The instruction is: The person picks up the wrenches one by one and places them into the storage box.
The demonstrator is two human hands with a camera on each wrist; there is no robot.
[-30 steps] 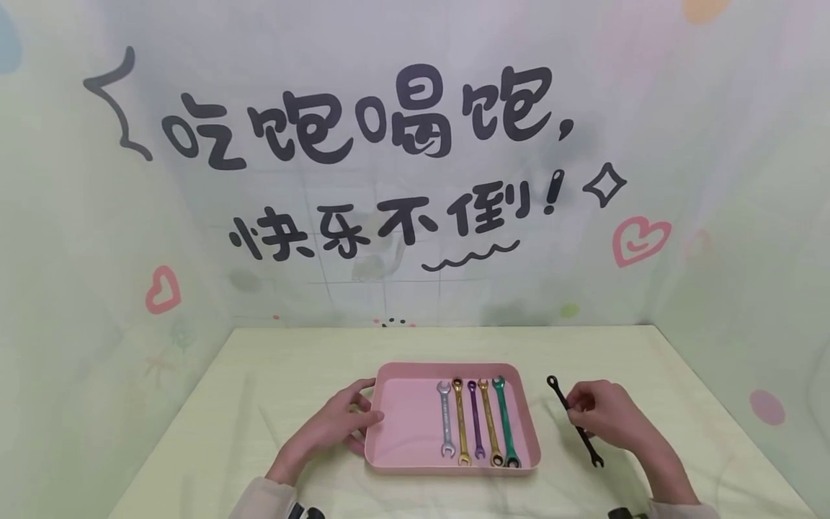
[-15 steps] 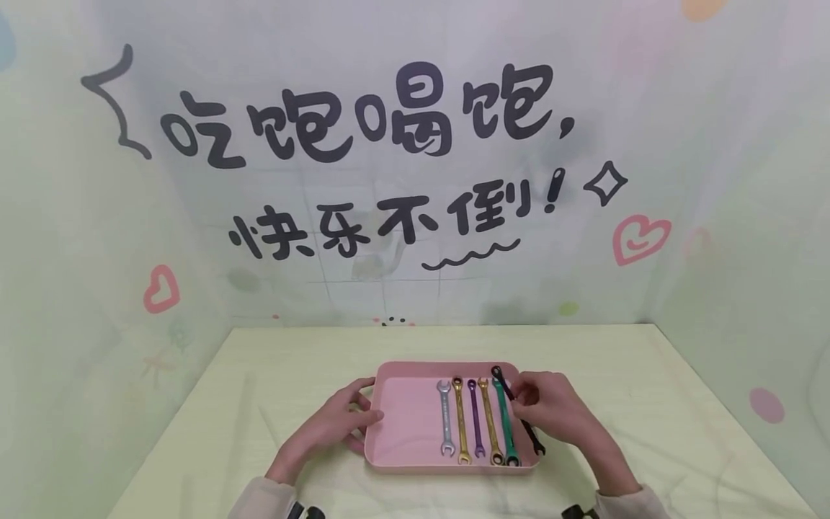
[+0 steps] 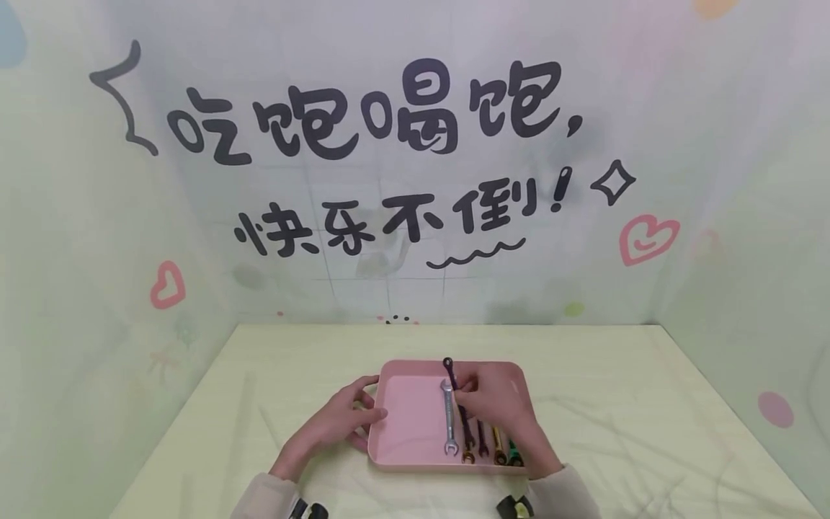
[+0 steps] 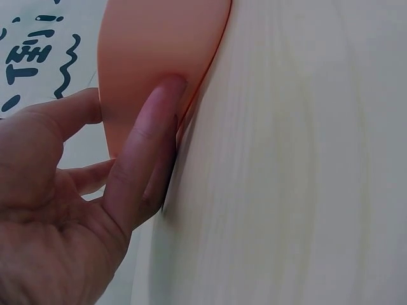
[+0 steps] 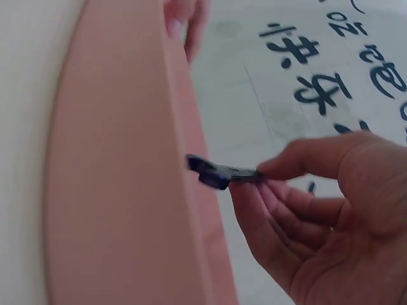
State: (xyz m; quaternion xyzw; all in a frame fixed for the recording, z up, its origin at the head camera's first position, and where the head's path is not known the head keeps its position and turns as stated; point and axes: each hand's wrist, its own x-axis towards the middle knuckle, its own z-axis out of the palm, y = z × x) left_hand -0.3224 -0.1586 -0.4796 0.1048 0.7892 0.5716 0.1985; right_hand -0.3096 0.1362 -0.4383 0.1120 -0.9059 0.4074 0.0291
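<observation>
My right hand (image 3: 496, 395) pinches a black combination wrench (image 3: 449, 368) between thumb and fingers, over the pink tray (image 3: 407, 425). In the right wrist view the black wrench (image 5: 219, 174) projects from the fingertips past the tray's wall (image 5: 121, 165). My left hand (image 3: 340, 418) grips the tray's left side, thumb over the rim and fingers outside, against the outer wall (image 4: 152, 38) in the left wrist view. Inside the tray, a silver wrench (image 3: 449, 422) lies just left of the held one. Gold, purple and green wrenches (image 3: 515, 454) lie farther right, partly hidden by my right hand.
The tray stands on a pale wooden-look table (image 3: 305, 353). A printed backdrop (image 3: 363, 295) with dark lettering and hearts rises behind the table and along both sides. The tray's left half shows bare floor beside the silver wrench.
My right hand has carried the black wrench leftward from the table at right, across the green, gold and purple wrenches, to beside the silver one. My left hand stays on the tray.
</observation>
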